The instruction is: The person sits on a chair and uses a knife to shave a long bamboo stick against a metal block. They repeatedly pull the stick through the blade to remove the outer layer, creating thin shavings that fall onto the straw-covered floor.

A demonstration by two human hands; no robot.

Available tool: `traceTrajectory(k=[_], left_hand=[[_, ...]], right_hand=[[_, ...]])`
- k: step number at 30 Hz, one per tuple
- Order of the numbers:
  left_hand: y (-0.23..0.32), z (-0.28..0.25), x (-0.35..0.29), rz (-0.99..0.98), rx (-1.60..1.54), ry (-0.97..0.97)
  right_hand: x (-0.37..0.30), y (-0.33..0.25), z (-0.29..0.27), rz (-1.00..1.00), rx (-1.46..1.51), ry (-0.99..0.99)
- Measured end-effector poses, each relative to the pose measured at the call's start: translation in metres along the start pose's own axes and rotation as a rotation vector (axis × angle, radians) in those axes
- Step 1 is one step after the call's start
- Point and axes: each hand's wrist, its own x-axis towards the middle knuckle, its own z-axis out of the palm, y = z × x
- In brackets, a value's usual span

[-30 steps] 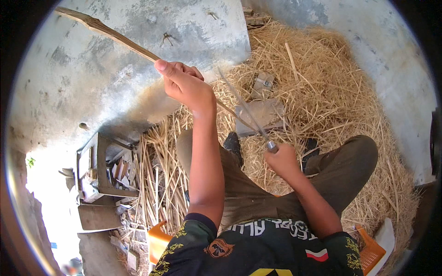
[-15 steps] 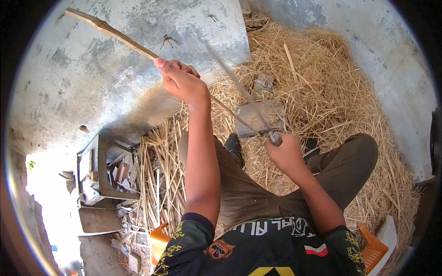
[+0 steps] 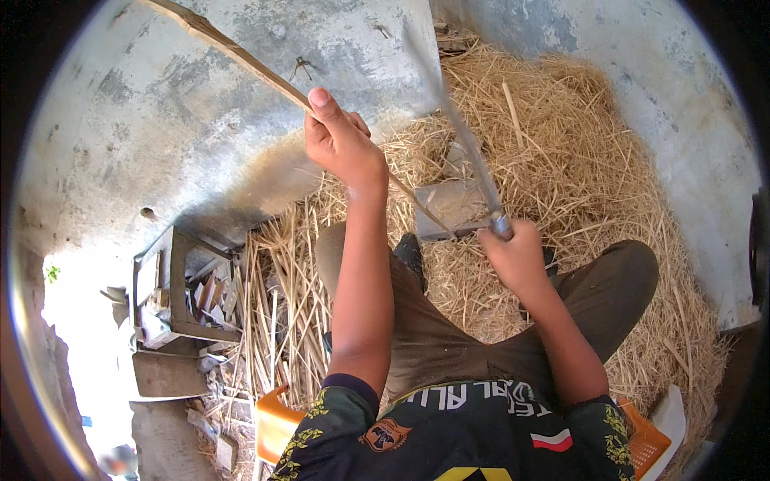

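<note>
Concrete wall [image 3: 160, 136], grey and stained, fills the upper left; straw [image 3: 577, 160] is heaped against it and spreads across the floor to the right. Person is seated, knees in brown trousers [image 3: 449, 345], viewed from above.

Left hand [image 3: 343, 144]: raised, fingers wrapped fully round a long thin wooden stick [image 3: 241, 60], thumb pointing up along it. Grip closed, no gap visible. Stick runs diagonally from the upper left of the frame down through the fist and on to the lower right, its low end near a flat grey block [image 3: 449, 207] lying on the straw between the knees.

Right hand [image 3: 517, 256]: fist closed round the handle of a long knife [image 3: 473, 160]. Blade rises from the fist toward the top of the frame, blurred along its length. Blade stands right of the stick, apart from it; the handle end is close to the stick's low end, contact cannot be told.

Lower left: open wooden box [image 3: 180, 289] holding scraps, beside loose cut stalks [image 3: 281, 321]. Orange plastic crate [image 3: 277, 421] edges show on either side of the person's dark printed shirt [image 3: 457, 437].
</note>
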Motion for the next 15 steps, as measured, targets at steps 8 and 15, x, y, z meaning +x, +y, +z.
traceTrajectory(k=[8,15], left_hand=[[0.002,0.006,-0.017,0.098,-0.128,-0.144],[0.091,0.01,0.008,-0.036,-0.101,-0.064]], right_hand=[[-0.023,0.121,0.03,0.264,-0.393,-0.23],[-0.047,0.088,0.002,0.251,-0.334,-0.299]])
